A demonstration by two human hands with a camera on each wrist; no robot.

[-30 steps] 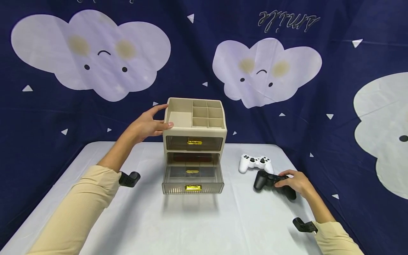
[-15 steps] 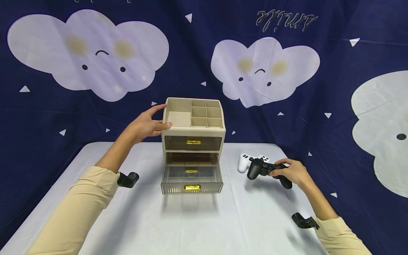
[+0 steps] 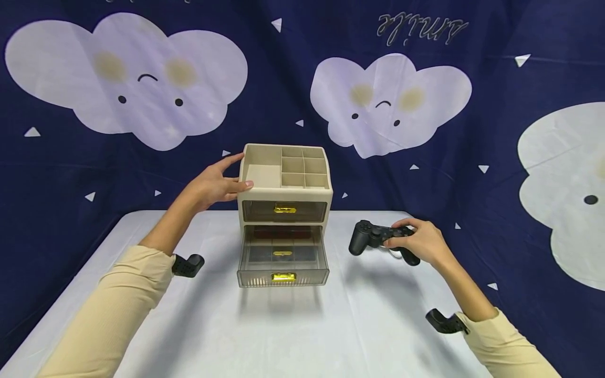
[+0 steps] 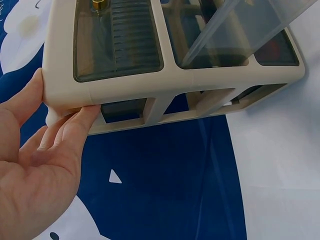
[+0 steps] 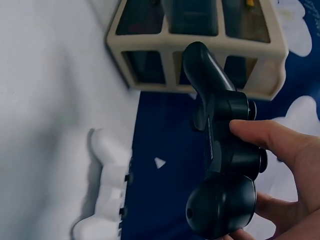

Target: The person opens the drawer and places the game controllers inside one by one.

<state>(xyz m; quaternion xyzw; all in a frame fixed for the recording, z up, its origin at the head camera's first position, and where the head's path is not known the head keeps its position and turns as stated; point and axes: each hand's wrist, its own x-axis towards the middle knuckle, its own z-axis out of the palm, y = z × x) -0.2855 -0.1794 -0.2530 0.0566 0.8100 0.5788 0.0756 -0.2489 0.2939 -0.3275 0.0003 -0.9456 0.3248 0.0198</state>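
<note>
A cream desktop drawer organizer stands upright in the head view, with an open compartmented top. Its lower smoky clear drawer with a gold handle is pulled out. My left hand grips the organizer's upper left edge; in the left wrist view the fingers lie against its side near a window. My right hand holds a black game controller above the table, thumb and fingers pinching one end. A white game controller lies on the table, mostly hidden behind the black one in the head view.
The table has a white cover. Behind it hangs a dark blue curtain with printed clouds and small triangles. The organizer's upper drawer is closed. A black wrist camera sits on the right sleeve.
My right hand has lifted the black controller off the table and moved it up and left, over the white controller. My left hand keeps its place on the organizer.
</note>
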